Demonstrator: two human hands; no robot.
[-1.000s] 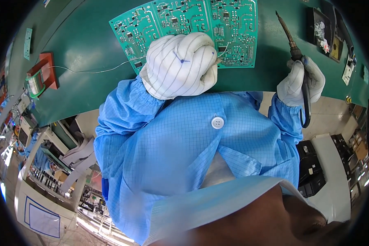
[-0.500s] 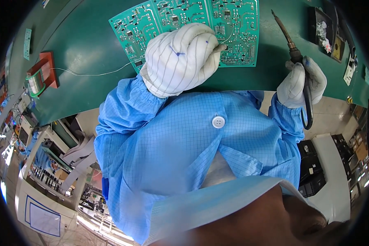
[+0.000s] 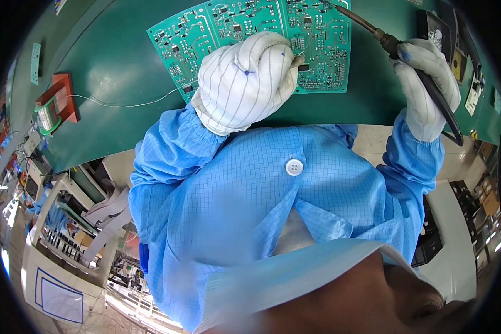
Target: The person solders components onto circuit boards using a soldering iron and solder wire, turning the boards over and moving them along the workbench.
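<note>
Beneath my hands lies a green circuit board panel (image 3: 178, 50) covered in small components, on the green work surface (image 3: 128, 61). Gloved in striped white, my left hand (image 3: 247, 83) is closed over the lower middle of the board. A thin solder wire (image 3: 133, 105) runs into that hand from the spool at the left, and a short bit shows past the fingertips. My right hand (image 3: 428, 83), also gloved, grips a soldering iron (image 3: 388, 43) by its dark handle. The iron's tip reaches over the board's upper right part; whether it touches is too small to tell.
A solder spool (image 3: 48, 117) sits in a red holder (image 3: 67, 97) at the left. At the right is a dark tray (image 3: 437, 33) with whitish bits inside, close to my right hand. A narrow light strip (image 3: 473, 97) lies near the right edge.
My right hand has moved up and outward, tilting the iron left, so its tip is now over the board's upper right. My left hand has barely moved.
</note>
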